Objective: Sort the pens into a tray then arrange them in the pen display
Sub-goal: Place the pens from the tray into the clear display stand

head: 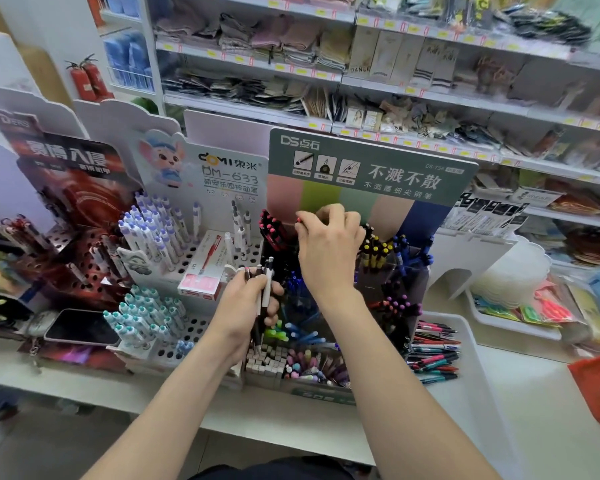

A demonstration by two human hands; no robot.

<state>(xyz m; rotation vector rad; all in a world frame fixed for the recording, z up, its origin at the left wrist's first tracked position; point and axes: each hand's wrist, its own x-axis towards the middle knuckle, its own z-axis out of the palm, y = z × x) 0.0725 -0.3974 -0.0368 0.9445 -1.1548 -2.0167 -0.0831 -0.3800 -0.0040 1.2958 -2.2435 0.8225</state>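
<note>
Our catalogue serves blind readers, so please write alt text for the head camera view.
A person's right hand pinches a pink-tipped pen over the back row of a green pen display, while the left hand grips a small bundle of pens in front of it. A white tray with more pens lies to the right.

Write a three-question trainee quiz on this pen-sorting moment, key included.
1. True or false: the left hand is empty.
2. The right hand: A hangs idle; B pinches a red-tipped pen at the back of the pen display; C holds a phone.
3. Which side of the display is the white tray on?
Key: 1 false, it grips several pens; 2 B; 3 its right.
</note>
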